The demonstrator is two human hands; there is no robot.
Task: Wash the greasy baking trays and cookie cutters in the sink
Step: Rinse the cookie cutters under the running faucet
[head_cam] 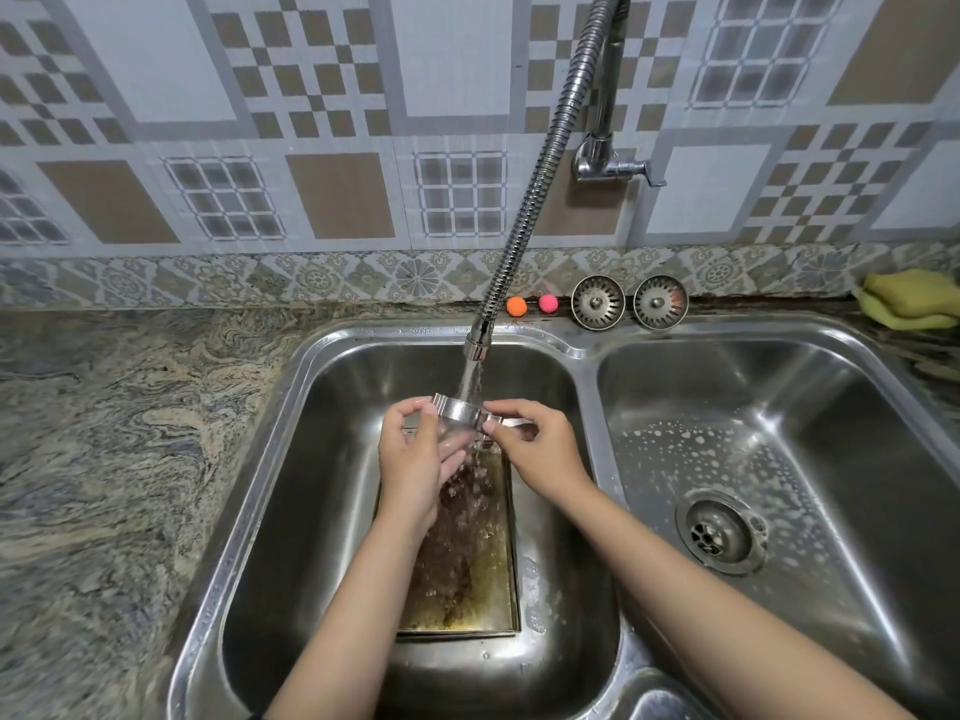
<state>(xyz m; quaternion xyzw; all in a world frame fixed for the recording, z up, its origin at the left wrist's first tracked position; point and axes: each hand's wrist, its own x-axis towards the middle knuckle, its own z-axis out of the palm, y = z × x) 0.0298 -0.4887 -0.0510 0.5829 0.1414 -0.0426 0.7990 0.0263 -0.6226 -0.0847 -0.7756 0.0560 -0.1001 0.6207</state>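
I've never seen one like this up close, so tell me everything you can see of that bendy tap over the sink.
The tap is a shiny, chrome-looking metal fixture mounted on the tiled wall, with a small lever handle at its base. From above the picture's top edge a long ribbed flexible hose comes down, slanting leftward to a smooth nozzle above the left basin. It is running: water streams from the nozzle onto the cookie cutter held beneath it. No hand touches the tap.
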